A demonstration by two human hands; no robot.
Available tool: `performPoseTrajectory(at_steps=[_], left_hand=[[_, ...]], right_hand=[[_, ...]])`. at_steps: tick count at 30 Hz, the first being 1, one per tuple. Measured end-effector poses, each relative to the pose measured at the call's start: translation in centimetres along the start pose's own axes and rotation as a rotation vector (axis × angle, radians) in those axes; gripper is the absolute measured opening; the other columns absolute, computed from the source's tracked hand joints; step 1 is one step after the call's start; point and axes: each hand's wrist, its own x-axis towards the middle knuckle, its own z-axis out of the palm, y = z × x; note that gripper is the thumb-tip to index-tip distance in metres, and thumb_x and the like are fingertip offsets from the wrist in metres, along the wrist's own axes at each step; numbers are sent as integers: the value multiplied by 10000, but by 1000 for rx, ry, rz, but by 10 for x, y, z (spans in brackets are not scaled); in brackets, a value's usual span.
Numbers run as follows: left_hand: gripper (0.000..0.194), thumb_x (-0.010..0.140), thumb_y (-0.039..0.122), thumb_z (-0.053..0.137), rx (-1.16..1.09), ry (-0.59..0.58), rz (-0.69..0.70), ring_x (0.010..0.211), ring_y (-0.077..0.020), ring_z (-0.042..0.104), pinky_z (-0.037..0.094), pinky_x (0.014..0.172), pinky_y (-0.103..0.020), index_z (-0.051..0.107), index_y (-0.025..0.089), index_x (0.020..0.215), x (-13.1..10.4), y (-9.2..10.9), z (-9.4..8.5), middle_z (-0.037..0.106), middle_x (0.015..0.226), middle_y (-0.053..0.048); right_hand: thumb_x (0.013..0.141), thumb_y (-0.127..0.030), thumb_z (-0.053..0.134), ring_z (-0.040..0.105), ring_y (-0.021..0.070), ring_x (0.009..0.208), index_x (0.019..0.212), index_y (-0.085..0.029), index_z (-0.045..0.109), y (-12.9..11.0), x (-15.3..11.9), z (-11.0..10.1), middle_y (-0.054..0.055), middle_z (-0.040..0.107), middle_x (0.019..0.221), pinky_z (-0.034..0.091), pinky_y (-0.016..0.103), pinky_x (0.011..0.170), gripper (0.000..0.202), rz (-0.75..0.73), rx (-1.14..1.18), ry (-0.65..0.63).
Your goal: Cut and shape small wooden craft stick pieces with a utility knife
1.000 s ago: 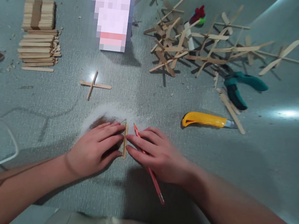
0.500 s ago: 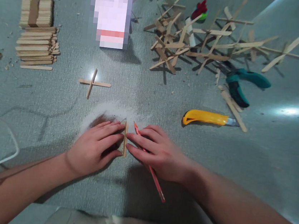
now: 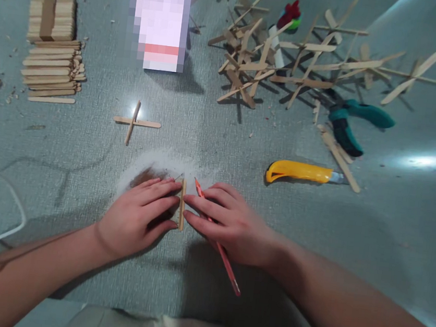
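A pair of narrow wooden craft sticks [image 3: 182, 206], seen edge-on, lies upright in the picture between my two hands. My left hand [image 3: 140, 209] holds them from the left, its fingertips at the upper part and thumb near the lower end. From the other side, two fingertips of my right hand [image 3: 231, 220] touch the sticks. A red pencil [image 3: 228, 269] is held in that same hand, passing under the fingers with its point up and its eraser toward me. Around my left fingers, the tabletop has a whitish patch [image 3: 155, 161] with a brown area.
Two crossed craft sticks [image 3: 144, 123] lie ahead. A bundle of sticks [image 3: 63, 20] and a loose stick pile [image 3: 49, 71] are at left. A yellow utility knife [image 3: 299, 172], green-handled pliers [image 3: 342, 128] and many joined stick crosses [image 3: 248, 72] occupy the right. A pixelated object [image 3: 163, 21] stands behind.
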Motion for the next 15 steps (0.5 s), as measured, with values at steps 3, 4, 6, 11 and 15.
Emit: performPoseTrajectory(at_steps=[3, 4, 6, 11, 15], left_hand=[[319, 1013, 345, 670, -6, -1, -4, 1332, -282, 670, 571, 1152, -486, 663, 131, 1251, 0, 0, 0, 695, 1407, -167], [316, 1013, 343, 670, -8, -2, -5, 1330, -281, 671, 574, 1149, -482, 664, 132, 1248, 0, 0, 0, 694, 1408, -168], [310, 1011, 336, 671, -11, 0, -4, 1325, -281, 674, 578, 1145, -478, 665, 129, 1241, 1, 0, -1, 698, 1401, -170], [310, 1008, 327, 674, -13, 1, -4, 1310, -287, 682, 584, 1136, -485, 662, 119, 1237, 3, 1, -2, 697, 1403, -169], [298, 1009, 313, 671, -15, -4, -10, 1317, -284, 675, 579, 1141, -488, 662, 117, 1233, 3, 2, -2, 699, 1398, -167]], right_hand=[[928, -98, 619, 579, 260, 1093, 1155, -161, 708, 0, 0, -1, 124, 740, 1307, 446, 458, 992, 252, 2, 1, -3], [923, -91, 620, 582, 260, 1091, 1154, -157, 706, 0, 0, -1, 131, 740, 1304, 453, 457, 984, 255, 1, 4, -1], [923, -87, 617, 585, 261, 1088, 1151, -156, 702, 0, 1, -2, 138, 741, 1299, 468, 455, 969, 252, 2, 8, 2], [939, -94, 618, 594, 250, 1077, 1152, -168, 690, 1, 1, -1, 133, 749, 1293, 485, 449, 952, 236, 2, 7, 18], [954, -100, 600, 598, 248, 1066, 1158, -180, 688, 1, 0, -1, 117, 753, 1299, 489, 453, 953, 237, 1, -2, 10]])
